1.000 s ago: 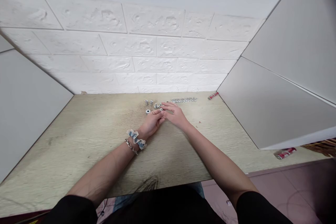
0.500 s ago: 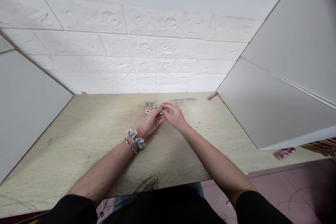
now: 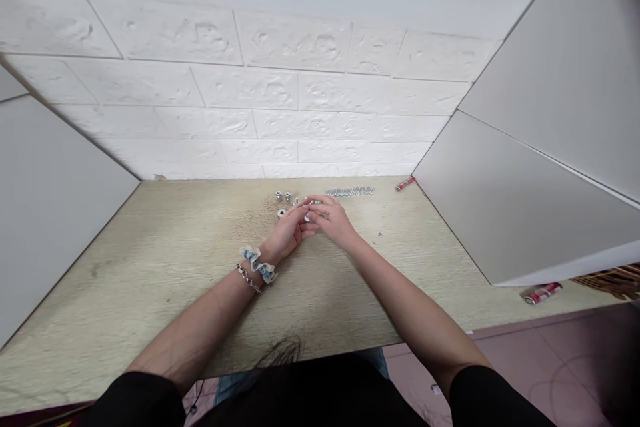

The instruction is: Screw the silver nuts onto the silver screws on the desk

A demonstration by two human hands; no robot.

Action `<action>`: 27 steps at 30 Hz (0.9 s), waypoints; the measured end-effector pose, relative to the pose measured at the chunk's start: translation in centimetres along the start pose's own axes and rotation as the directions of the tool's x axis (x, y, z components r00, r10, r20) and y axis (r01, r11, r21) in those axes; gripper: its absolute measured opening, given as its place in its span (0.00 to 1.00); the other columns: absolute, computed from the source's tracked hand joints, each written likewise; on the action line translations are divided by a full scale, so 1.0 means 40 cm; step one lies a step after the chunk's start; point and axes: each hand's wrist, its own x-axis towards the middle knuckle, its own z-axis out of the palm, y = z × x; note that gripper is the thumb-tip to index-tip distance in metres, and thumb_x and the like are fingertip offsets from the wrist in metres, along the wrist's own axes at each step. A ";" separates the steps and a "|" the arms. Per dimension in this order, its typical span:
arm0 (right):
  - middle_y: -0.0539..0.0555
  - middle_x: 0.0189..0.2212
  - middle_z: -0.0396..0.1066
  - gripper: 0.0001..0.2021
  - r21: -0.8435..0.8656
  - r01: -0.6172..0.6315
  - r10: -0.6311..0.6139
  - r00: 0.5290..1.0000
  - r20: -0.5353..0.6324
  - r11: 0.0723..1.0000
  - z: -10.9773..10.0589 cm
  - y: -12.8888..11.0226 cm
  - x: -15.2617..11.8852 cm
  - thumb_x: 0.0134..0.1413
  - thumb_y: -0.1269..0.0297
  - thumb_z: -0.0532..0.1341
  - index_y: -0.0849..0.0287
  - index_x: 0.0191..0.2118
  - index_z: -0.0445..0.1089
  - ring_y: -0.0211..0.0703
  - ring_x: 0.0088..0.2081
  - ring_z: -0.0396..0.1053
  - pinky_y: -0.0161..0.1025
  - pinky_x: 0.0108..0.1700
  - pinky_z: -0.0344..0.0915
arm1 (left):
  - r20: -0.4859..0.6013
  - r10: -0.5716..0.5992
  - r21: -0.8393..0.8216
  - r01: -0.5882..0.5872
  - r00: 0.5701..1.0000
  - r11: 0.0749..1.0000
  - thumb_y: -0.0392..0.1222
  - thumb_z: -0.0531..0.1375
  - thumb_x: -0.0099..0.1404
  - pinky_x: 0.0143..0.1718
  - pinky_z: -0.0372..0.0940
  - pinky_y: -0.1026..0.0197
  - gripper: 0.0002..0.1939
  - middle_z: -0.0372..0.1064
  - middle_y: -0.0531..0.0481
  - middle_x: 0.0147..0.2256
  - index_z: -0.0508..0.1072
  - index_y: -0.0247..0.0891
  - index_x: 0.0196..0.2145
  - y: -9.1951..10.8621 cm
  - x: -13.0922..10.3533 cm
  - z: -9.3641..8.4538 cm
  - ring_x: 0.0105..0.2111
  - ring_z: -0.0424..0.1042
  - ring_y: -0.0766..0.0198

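Note:
My left hand (image 3: 287, 233) and my right hand (image 3: 334, 221) meet over the middle of the wooden tabletop. Between their fingertips is a small metal part (image 3: 308, 217), mostly covered, which both hands grip. Just behind the fingers, more small metal pieces (image 3: 296, 202) show in part. Two upright threaded metal fittings (image 3: 283, 197) stand behind my left hand, and a round one with a dark hole (image 3: 281, 213) lies beside its thumb. A row of several silver screws (image 3: 350, 191) lies behind my right hand.
The wooden table (image 3: 150, 267) meets a white brick-patterned wall (image 3: 275, 90). Grey panels (image 3: 540, 180) flank both sides. One red battery (image 3: 405, 183) lies by the right panel, another red item (image 3: 543, 293) near the right front edge, beside a brown woven object (image 3: 610, 280).
The fingers of both hands have shifted slightly around the small metal part, and my right fingertips now lie a little lower and flatter. The arms stay nearly in place.

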 end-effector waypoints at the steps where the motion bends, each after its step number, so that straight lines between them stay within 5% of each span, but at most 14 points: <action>1: 0.53 0.45 0.70 0.06 0.011 -0.005 0.005 1.000 -0.008 1.000 0.000 -0.002 0.000 0.49 0.66 0.60 0.55 0.34 0.74 0.45 0.50 0.61 0.47 0.55 0.55 | -0.004 0.002 0.007 -0.002 1.000 1.000 0.39 0.59 0.59 0.23 0.67 0.69 0.18 0.70 0.52 0.26 0.67 0.38 0.48 0.001 -0.001 0.001 0.23 0.71 0.70; 5: 0.53 0.42 0.69 0.05 0.019 -0.030 0.030 0.999 -0.031 0.999 0.002 -0.015 -0.004 0.43 0.67 0.62 0.56 0.30 0.70 0.46 0.48 0.62 0.48 0.52 0.57 | -0.011 0.001 0.072 0.000 1.000 0.997 0.39 0.60 0.57 0.23 0.66 0.70 0.20 0.70 0.52 0.25 0.67 0.38 0.49 0.000 -0.007 0.011 0.22 0.70 0.71; 10: 0.57 0.51 0.61 0.15 -0.123 -0.009 0.011 1.000 0.013 0.992 0.017 -0.020 -0.014 0.37 0.72 0.61 0.56 0.37 0.69 0.51 0.55 0.55 0.52 0.57 0.52 | -0.022 0.059 0.177 -0.055 0.998 0.983 0.37 0.64 0.51 0.23 0.63 0.71 0.23 0.70 0.55 0.27 0.67 0.38 0.47 -0.017 -0.015 0.032 0.23 0.67 0.73; 20: 0.57 0.61 0.50 0.27 -0.184 0.016 0.001 0.995 0.095 0.983 0.030 -0.011 -0.018 0.49 0.66 0.54 0.57 0.58 0.58 0.53 0.62 0.44 0.57 0.60 0.45 | 0.005 0.093 0.130 -0.093 0.996 0.987 0.40 0.63 0.54 0.30 0.65 0.69 0.31 0.72 0.50 0.35 0.60 0.41 0.54 -0.010 -0.016 0.028 0.30 0.71 0.69; 27: 0.58 0.58 0.57 0.21 -0.114 0.080 -0.074 0.996 0.057 0.990 0.033 -0.017 -0.024 0.51 0.58 0.57 0.56 0.51 0.66 0.50 0.59 0.51 0.53 0.59 0.46 | -0.208 0.128 -0.047 -0.141 0.970 0.989 0.38 0.60 0.57 0.27 0.67 0.69 0.27 0.71 0.49 0.35 0.58 0.39 0.54 0.003 -0.001 0.002 0.27 0.73 0.69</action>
